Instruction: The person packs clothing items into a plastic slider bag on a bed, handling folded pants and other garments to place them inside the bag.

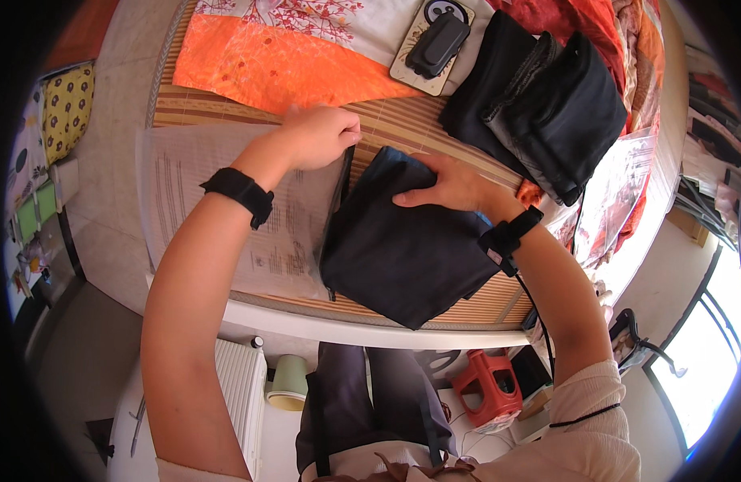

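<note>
My left hand (322,135) holds the upper corner of a clear plastic bag (226,241) by its dark-edged mouth; the bag bears printed writing and lies flat on a striped bamboo mat (394,123). Just right of the bag's mouth, a folded black garment (406,253) lies with its near left edge at the opening. My right hand (452,184) rests over the garment's upper right part, thumb on top, fingers partly hidden at the far edge. Whether the garment's edge is inside the bag I cannot tell. Both wrists wear black straps.
Folded black clothes (545,108) lie at the upper right, near another clear plastic bag (617,187). A dark case (440,45) sits on a patterned phone-like object (400,66). Orange printed bedding (256,60) spans the far side. Below the bed edge stand a red stool (491,388) and a green bin (289,376).
</note>
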The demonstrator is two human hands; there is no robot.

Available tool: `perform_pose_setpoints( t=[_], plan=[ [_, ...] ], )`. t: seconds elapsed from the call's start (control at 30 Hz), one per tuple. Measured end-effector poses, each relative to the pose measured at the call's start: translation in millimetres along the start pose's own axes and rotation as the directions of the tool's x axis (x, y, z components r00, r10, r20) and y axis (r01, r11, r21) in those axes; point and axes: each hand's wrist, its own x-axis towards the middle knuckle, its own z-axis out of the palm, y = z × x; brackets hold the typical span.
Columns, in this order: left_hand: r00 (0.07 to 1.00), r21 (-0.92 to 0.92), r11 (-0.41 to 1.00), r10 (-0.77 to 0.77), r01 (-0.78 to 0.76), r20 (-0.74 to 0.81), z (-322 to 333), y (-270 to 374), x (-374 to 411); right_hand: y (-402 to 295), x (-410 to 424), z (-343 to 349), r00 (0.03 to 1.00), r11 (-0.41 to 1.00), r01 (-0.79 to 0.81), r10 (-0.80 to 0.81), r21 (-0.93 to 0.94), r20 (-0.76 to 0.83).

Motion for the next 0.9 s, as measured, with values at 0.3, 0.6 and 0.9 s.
perform_pose_setpoints(
  t=[0.3, 0.6, 0.9],
  plan=[
    [0.997, -0.422, 0.906, 0.062, -0.036, 0.048, 17, -4, 3, -23, 28, 19, 0.983, 0.994, 0.093, -0.083, -0.054, 0.166],
    [0.991, -0.275, 0.952, 0.126, -0.132, -0.037, 17, -5, 2, -23, 37, 25, 0.98, 0.998, 0.018, -0.004, -0.065, 0.201],
    [0.897, -0.33, 0.91, -0.347, 0.251, -0.274, 58, 5, -68, -16, 51, 20, 0.964, 0.996, -0.089, 0.083, 0.015, 0.252]
  ],
)
